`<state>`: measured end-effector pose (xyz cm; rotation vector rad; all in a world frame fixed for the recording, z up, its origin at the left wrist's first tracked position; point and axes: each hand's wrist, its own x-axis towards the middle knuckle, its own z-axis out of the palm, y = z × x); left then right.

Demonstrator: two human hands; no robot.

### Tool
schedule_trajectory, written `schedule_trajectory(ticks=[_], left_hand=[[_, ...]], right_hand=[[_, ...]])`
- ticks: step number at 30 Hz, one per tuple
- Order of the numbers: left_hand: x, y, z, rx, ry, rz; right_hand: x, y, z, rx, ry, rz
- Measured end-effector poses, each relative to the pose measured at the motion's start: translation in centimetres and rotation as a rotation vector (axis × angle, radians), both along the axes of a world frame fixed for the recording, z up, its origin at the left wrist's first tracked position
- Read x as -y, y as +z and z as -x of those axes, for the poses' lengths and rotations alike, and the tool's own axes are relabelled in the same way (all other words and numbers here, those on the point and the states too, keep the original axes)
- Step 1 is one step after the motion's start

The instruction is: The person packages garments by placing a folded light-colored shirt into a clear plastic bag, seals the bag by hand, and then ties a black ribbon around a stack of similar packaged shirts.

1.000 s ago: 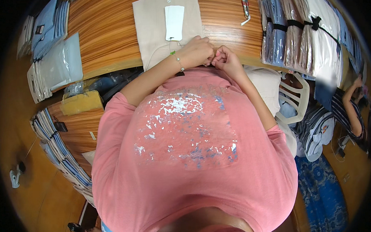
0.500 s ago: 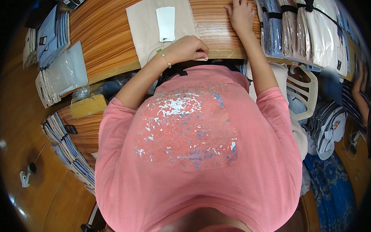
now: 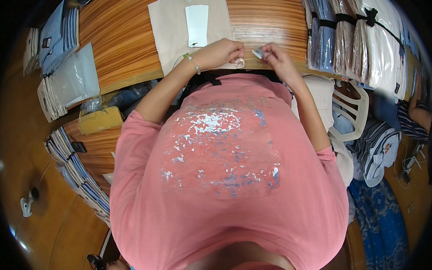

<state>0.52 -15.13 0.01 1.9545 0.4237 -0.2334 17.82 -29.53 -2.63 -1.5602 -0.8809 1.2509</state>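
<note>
A folded beige garment lies on the wood-grain table in front of me, its near end at the table edge. On it rests a blank white hang tag with a cord at its near end. My left hand, a beaded bracelet at its wrist, is closed at the garment's near right corner, pinching the cloth. Just right of it, my right hand grips a small whitish-grey object between thumb and fingers. That object's kind is too small to make out. A gap separates the two hands.
Bagged, folded garments tied with black bands stand at the table's right. Folded blue garments and a clear plastic-wrapped pile lie at the left. A white plastic chair stands right of me. Another person's arm shows at far right.
My right hand has come back from farther across the table to the near edge, now with the small whitish-grey object in its fingers. My left hand has shifted slightly, still at the garment's corner.
</note>
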Motion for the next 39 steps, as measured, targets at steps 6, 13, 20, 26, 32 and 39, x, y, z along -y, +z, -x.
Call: schedule_trajectory(ticks=[6, 13, 20, 26, 32, 39], left_hand=[[-0.2, -0.6, -0.3, -0.026, 0.03, 0.09], [-0.3, -0.5, 0.3, -0.009, 0.054, 0.106], [-0.2, -0.4, 0.1, 0.006, 0.047, 0.097], [0.0, -0.9, -0.1, -0.046, 0.042, 0.105], [0.2, -1.0, 0.0, -0.02, 0.098, 0.2], [-0.5, 5.1, 3.8, -0.178, -0.28, -0.104]], right_hand=[[0.2, 0.2, 1.2, 0.299, 0.287, 0.184], [-2.1, 1.0, 0.9, 0.276, 0.389, 0.166], [-3.4, 0.8, 0.6, 0.339, 0.512, 0.121], [-3.7, 0.7, 0.5, 0.327, 0.541, 0.154], [-3.5, 0.5, 0.2, 0.353, 0.541, 0.146], [-1.6, 1.1, -0.8, 0.227, 0.396, 0.157]])
